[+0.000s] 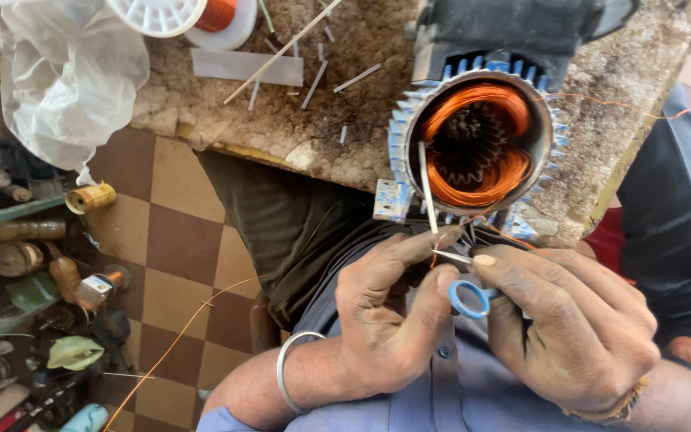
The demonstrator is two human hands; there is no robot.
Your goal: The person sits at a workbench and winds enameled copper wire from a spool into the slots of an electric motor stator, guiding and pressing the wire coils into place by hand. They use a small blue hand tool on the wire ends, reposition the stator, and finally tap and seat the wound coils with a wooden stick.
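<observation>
1. Head view: left hand [385, 312] grip clenched on blue-handled scissors [469, 298], near centre.
2. Right hand [577, 320] pinching copper wire [435, 254] w/ fingertips.
3. Motor stator [473, 144] on desk [321, 120], just beyond hands.

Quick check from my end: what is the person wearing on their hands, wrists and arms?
Both hands are bare, no gloves. The left hand has a plain silver metal bangle on its wrist. The right hand has a braided yellowish thread band at the wrist. Forearms are uncovered.

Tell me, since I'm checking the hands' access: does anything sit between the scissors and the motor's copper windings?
Partly. A pale strip leans across the stator opening just above the scissors, which both the left hand and right hand hold. Thin copper wire crosses there too.
</observation>
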